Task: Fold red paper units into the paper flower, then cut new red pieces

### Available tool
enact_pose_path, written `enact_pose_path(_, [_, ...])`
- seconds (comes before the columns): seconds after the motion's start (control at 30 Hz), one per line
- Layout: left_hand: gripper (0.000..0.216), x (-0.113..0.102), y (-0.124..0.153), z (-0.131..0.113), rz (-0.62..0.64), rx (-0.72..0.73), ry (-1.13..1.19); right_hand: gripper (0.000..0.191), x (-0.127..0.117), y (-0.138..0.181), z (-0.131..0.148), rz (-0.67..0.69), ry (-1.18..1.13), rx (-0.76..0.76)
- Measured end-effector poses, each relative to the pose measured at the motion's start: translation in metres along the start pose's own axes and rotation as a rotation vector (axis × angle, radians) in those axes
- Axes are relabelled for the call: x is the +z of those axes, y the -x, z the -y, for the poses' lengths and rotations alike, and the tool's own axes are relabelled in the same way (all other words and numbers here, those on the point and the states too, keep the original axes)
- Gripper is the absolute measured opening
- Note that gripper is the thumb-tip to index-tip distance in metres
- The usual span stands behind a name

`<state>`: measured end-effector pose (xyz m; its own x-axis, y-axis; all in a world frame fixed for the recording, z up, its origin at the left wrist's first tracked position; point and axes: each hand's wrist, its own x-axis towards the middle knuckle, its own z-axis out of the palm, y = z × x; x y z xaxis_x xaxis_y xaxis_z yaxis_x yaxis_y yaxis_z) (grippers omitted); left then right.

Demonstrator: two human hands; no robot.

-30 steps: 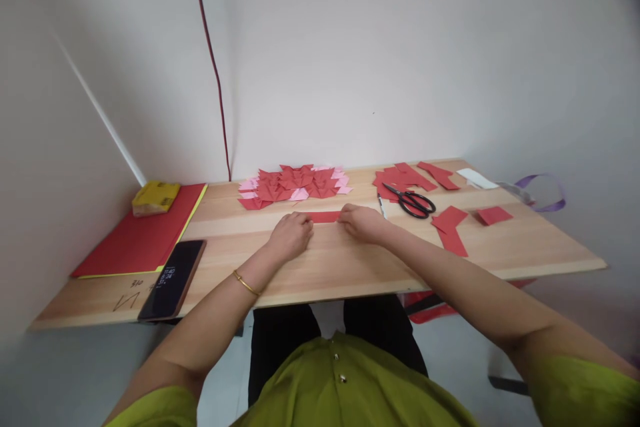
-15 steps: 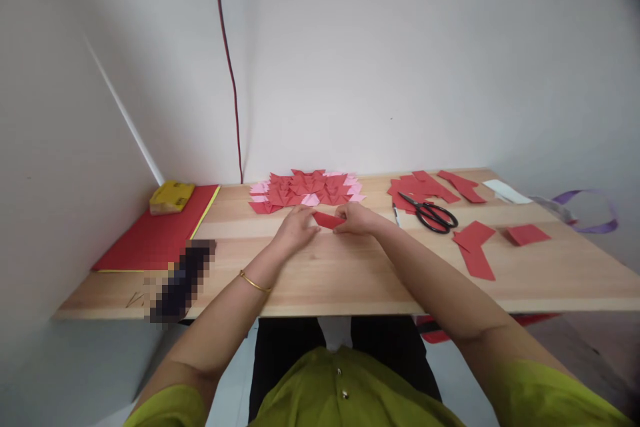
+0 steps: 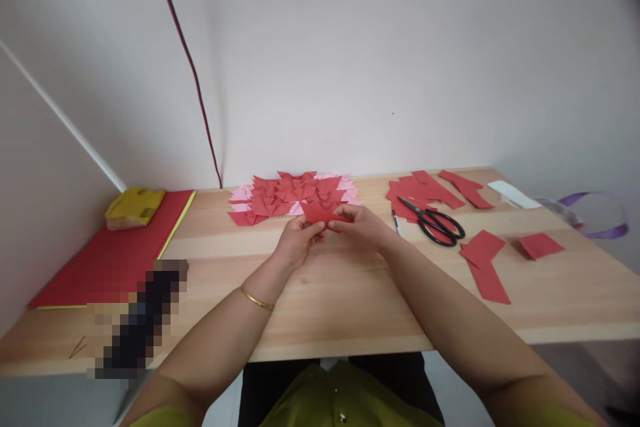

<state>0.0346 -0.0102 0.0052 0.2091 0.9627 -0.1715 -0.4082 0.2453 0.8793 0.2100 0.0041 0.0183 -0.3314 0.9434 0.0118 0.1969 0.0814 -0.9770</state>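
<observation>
Between my two hands is a folded piece of red paper (image 3: 324,215), held just in front of a pile of folded paper pieces. My left hand (image 3: 299,238) pinches its left side, thumb toward me. The right end sits in the fingers of my right hand (image 3: 361,225), which are closed on it. Red and pink folded pieces (image 3: 287,195) lie bunched against the wall behind, partly covered by the paper I hold. Some of my fingertips are hidden behind the paper.
Black-handled scissors (image 3: 434,221) lie on red paper pieces (image 3: 423,188), beside a pen (image 3: 397,222). Nearer right are more red cut pieces (image 3: 484,263) and a red square (image 3: 541,245). At left, a yellow packet (image 3: 134,208) rests on red sheets (image 3: 107,250), near a blurred-out dark object (image 3: 145,320).
The red paper has been tilted up so more of its face shows, and my hands have come closer together around it. My view has shifted slightly.
</observation>
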Motion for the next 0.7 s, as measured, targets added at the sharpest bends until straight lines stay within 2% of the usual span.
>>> enact_pose_path(0.17, [0.031, -0.0029, 0.0007, -0.0016, -0.025, -0.025, 0.006, 0.024, 0.0004, -0.0018, -0.0006, -0.059, -0.019, -0.030])
enact_pose_path(0.33, [0.031, -0.0058, -0.0002, -0.0010, -0.025, -0.011, 0.049, 0.032, 0.0010, -0.0047, -0.0033, -0.216, -0.190, -0.101])
enact_pose_path(0.4, [0.030, -0.0067, -0.0007, -0.0006, -0.031, -0.003, 0.061, 0.035, 0.0012, -0.0041, -0.0023, -0.239, -0.209, -0.098])
enact_pose_path(0.57, [0.030, -0.0064, 0.0003, -0.0016, -0.038, -0.009, 0.069, 0.046, 0.0018, 0.0011, 0.0024, -0.122, -0.072, -0.038])
enact_pose_path(0.7, [0.030, -0.0051, 0.0031, -0.0050, -0.003, -0.038, 0.092, 0.044, 0.0053, 0.0026, 0.0024, -0.099, -0.034, -0.147])
